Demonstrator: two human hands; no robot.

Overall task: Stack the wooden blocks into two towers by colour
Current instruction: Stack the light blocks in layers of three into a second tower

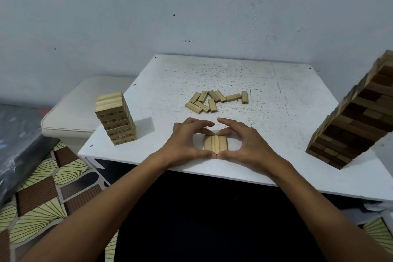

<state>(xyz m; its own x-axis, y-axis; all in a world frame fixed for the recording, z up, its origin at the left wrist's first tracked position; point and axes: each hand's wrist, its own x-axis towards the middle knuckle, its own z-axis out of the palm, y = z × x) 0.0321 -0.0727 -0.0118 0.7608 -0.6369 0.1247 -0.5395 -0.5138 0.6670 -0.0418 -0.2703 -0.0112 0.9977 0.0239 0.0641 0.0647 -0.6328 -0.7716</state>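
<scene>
Near table edge, three pale blocks side by side, flush, grained

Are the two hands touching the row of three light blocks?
Touching. The head view shows left hand and right hand pinching the three-block row at both ends.
</scene>
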